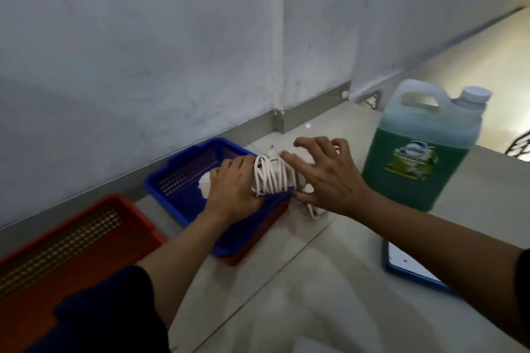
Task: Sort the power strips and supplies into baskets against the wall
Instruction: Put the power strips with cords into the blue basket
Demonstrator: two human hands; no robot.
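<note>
A person's two bare arms reach forward over a pale tiled floor (286, 281) beside a grey-white wall (143, 51). The left hand (232, 189) has its fingers closed around a white power strip with its white cord wound round it (269, 178), holding it just above the right end of a blue perforated plastic basket (183, 178). The right hand (327, 178) hovers at the strip's other end, fingers (292, 159) spread wide, gripping nothing; whether they touch the strip cannot be told. The blue basket lies near the wall and appears to sit inside a red basket (258, 246), of which only an edge shows beneath it. A second red-orange perforated plastic basket (71, 241) lies to the left, also along the wall and apart from the blue one. Right of the hands stands a large translucent plastic jug of green liquid with a white cap and a label (421, 149). A flat blue-edged white object (410, 266) lies on the floor under the right forearm.
</note>
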